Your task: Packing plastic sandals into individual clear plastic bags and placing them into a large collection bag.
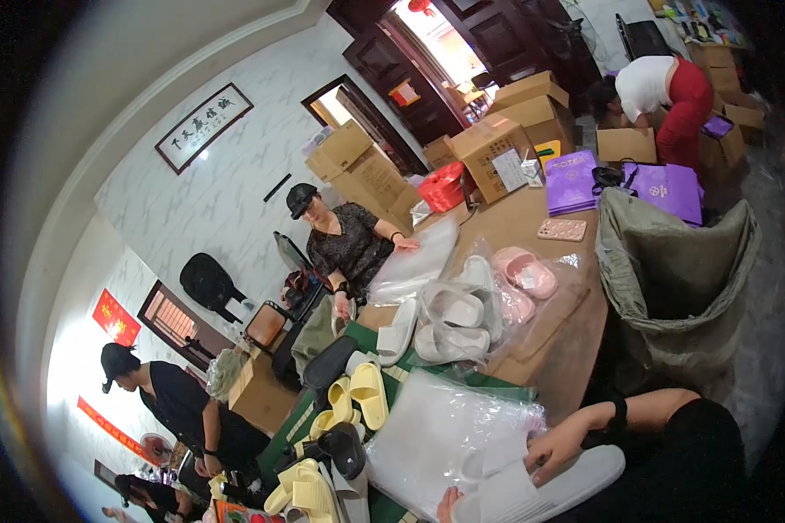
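Your right hand [556,446] lies with fingers spread on a white slipper [545,492] at the bottom edge of the view, pressing a clear bag [506,471] against it; your left hand [447,504] is mostly cut off by the lower rim, so you cannot tell whether it is gripping, only that its fingertips touch the slipper's near end. The slipper is a plain, thick-soled white slide, lying flat and partly inside the bag. Just beside it to your left sits a stack of clear bags [436,431], and beyond that yellow slippers [358,397] and black ones [327,362] are scattered on a green mat [392,383]. The brown table [506,227] carries more white slippers [449,322] and pink ones [523,275] in plastic. A grey sack [680,279] stands open on your right. Across from you a seated person in a cap [344,240] handles a bag; cardboard boxes [497,144] and purple bags [571,179] crowd the far end near a dark door.
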`<state>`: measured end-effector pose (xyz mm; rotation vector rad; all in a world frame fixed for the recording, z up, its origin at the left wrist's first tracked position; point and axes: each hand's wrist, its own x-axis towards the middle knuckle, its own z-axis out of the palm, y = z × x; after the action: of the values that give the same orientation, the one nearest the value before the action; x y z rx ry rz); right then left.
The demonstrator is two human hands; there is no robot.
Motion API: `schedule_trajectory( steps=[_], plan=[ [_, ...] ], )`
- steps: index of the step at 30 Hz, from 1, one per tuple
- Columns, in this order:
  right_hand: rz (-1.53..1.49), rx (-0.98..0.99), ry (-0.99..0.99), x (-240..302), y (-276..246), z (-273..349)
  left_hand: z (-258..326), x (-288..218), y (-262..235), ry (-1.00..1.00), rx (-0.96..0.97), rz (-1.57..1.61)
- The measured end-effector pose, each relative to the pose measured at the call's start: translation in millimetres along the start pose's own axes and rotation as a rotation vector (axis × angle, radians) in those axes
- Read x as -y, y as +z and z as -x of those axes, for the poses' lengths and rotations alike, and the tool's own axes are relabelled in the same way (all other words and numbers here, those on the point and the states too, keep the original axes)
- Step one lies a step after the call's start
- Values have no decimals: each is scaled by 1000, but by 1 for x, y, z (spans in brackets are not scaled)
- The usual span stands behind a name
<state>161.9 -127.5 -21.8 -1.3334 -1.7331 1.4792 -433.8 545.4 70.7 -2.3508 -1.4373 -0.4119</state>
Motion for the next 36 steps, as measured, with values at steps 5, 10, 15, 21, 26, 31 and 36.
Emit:
schedule_trajectory(
  steps=[5, 10, 15, 21, 26, 31, 36],
  plan=[
    [434, -318, -89, 24, 12, 8, -3, -35, 7, -81, 500, -9],
    [355, -167, -171, -3, 6, -10, 16, -109, -14, 65, 597, -67],
    [322, -145, -112, 3, 13, -8, 71, -244, -49, 37, 488, 303],
    [293, -179, -153, -10, 15, -14, 171, -426, -78, -16, 346, 745],
    [318, -187, -18, 13, 1, 3, 240, -551, -89, -68, 212, 1093],
    [546, -590, 40, 1, 12, 6, 276, -600, -90, -92, 95, 1379],
    [859, -590, 290, 3, 14, 1, 282, -614, -87, 375, -68, 1282]
  ],
)
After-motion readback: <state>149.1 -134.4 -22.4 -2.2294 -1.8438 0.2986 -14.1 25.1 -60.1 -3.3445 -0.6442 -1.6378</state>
